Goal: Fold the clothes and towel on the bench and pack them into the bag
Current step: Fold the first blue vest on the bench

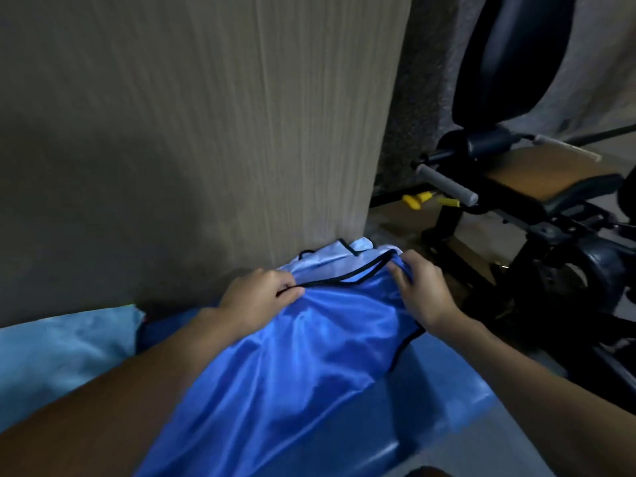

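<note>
A shiny blue sleeveless shirt (303, 366) with black trim lies spread over the dark blue bench (423, 401), its neck end toward the wall. My left hand (258, 297) pinches the black trim at the left shoulder. My right hand (423, 290) grips the fabric at the right shoulder. The shirt's pale inner side (330, 259) shows at the far end. A light blue towel (62, 352) lies on the bench to the left, partly behind my left forearm. No bag is in view.
A wood-grain wall panel (206, 132) rises right behind the bench. To the right stands black gym equipment (537, 187) with a tan padded seat, a grey handle bar and yellow clips near the floor.
</note>
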Available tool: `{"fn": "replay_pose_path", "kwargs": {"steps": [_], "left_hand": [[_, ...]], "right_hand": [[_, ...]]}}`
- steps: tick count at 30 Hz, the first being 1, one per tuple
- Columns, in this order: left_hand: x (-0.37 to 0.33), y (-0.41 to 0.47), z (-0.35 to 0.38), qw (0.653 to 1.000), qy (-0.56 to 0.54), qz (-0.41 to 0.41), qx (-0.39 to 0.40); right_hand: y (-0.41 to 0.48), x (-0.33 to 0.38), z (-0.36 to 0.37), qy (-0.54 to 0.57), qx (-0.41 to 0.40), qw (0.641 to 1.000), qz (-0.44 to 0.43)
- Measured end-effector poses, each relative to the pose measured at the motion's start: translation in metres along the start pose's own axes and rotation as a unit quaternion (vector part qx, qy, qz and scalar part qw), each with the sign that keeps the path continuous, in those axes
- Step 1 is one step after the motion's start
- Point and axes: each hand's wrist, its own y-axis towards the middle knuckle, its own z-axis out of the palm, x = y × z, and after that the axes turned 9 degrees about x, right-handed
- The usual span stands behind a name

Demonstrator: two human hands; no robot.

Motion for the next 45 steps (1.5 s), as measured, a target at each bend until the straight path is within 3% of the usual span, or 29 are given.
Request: {"fn": "replay_pose_path", "kwargs": {"steps": [4, 6, 11, 15, 20, 25, 32, 39, 45], "left_hand": [[0.006, 0.01, 0.027, 0.998, 0.04, -0.026, -0.027], [0.007, 0.009, 0.037, 0.997, 0.069, -0.038, -0.012], [0.007, 0.004, 0.041, 0.998, 0.052, -0.027, -0.031], [-0.001, -0.021, 0.023, 0.997, 0.015, -0.002, -0.08], [-0.005, -0.089, -0.005, 0.993, -0.014, 0.0, -0.12], [0.03, -0.182, -0.023, 0.983, -0.041, -0.075, -0.16], [0.098, -0.316, -0.009, 0.942, -0.108, -0.217, -0.231], [0.121, -0.365, 0.038, 0.898, -0.242, -0.306, -0.205], [0.115, -0.347, 0.042, 0.918, -0.272, -0.249, -0.145]], "right_hand": [[0.005, -0.018, 0.013, -0.029, 0.064, 0.997, 0.041], [0.005, -0.025, 0.019, -0.096, 0.097, 0.989, 0.056], [-0.004, -0.038, 0.024, -0.217, 0.097, 0.97, 0.055], [-0.02, -0.02, 0.023, -0.267, 0.029, 0.963, -0.012], [-0.054, 0.038, 0.041, -0.233, 0.037, 0.967, -0.101], [-0.104, 0.118, 0.091, -0.178, 0.086, 0.96, -0.2], [-0.168, 0.199, 0.181, -0.121, 0.2, 0.912, -0.337], [-0.204, 0.196, 0.231, -0.249, 0.253, 0.849, -0.392], [-0.199, 0.193, 0.218, -0.301, 0.202, 0.842, -0.4]]}}
